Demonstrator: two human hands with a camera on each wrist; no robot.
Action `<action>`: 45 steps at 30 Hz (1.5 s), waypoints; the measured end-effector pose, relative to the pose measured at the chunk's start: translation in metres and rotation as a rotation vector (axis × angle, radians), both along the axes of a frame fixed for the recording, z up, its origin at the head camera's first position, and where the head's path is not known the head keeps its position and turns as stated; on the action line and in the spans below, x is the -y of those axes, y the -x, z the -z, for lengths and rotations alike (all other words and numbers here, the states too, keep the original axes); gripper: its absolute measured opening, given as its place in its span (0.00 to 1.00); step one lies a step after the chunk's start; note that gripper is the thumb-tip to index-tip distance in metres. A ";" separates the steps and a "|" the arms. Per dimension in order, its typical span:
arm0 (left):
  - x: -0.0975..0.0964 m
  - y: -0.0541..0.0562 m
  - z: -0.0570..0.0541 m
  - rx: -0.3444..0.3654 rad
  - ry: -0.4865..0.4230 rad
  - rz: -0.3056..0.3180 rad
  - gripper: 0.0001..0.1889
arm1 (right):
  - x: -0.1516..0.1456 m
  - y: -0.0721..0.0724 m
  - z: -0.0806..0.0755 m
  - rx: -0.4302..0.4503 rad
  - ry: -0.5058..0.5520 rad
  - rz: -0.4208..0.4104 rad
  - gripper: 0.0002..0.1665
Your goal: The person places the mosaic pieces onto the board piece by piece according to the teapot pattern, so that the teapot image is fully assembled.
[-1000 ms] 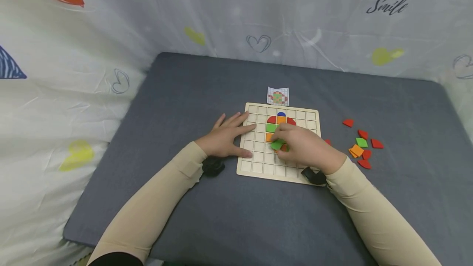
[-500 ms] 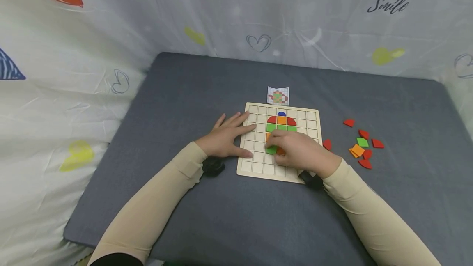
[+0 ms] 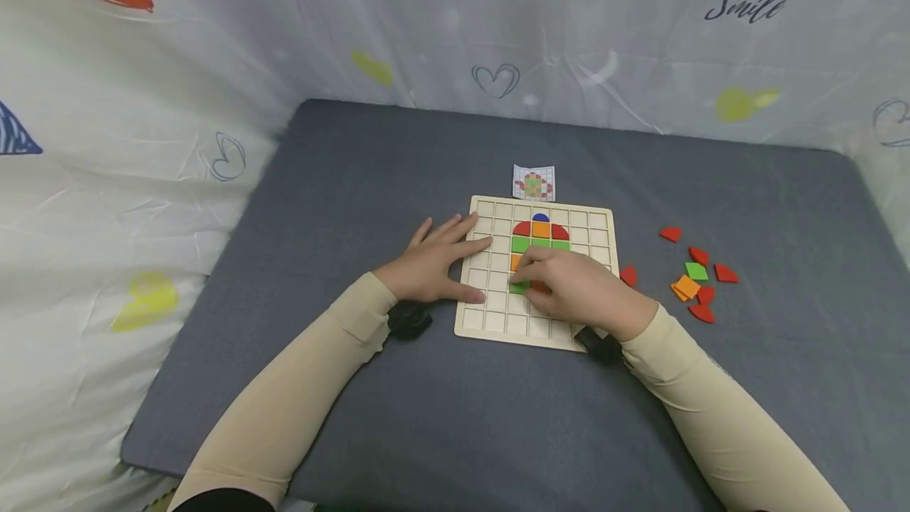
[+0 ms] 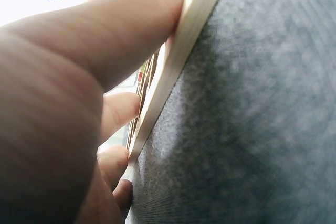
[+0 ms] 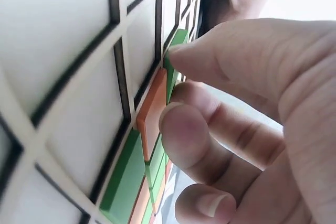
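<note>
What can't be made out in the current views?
- Head: cells of the board beneath the right hand, covered by that hand.
- Head: fine detail on the pattern card, too small.
- Right wrist: part of the green tile, hidden by the fingers.
- Left wrist: most of the board's gridded face, seen edge-on and behind the left hand.

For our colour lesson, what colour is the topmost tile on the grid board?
Blue: that semicircular tile shows best in the head view.

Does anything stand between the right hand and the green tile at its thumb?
Nothing visible: the right hand touches the green tile directly, at the gridded board; an orange tile lies beside it.
</note>
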State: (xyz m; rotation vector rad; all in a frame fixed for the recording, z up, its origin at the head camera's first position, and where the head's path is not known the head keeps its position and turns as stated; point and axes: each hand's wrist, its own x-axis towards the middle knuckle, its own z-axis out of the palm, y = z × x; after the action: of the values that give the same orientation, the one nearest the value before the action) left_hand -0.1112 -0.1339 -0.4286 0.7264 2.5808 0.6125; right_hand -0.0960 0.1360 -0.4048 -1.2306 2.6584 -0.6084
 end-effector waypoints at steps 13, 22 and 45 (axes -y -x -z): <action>0.000 0.000 -0.001 0.002 0.004 -0.002 0.52 | 0.001 -0.002 0.001 0.000 0.013 0.049 0.15; 0.000 0.001 0.000 0.001 0.000 -0.002 0.52 | -0.003 -0.003 0.000 -0.019 0.040 0.055 0.12; 0.001 -0.001 -0.001 0.006 -0.006 -0.007 0.51 | -0.020 -0.008 -0.005 -0.002 -0.004 0.142 0.05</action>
State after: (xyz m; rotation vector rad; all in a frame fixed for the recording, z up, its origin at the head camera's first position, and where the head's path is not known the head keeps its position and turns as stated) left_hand -0.1102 -0.1348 -0.4273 0.7170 2.5777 0.6233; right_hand -0.0881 0.1556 -0.3998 -1.0486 2.7645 -0.6209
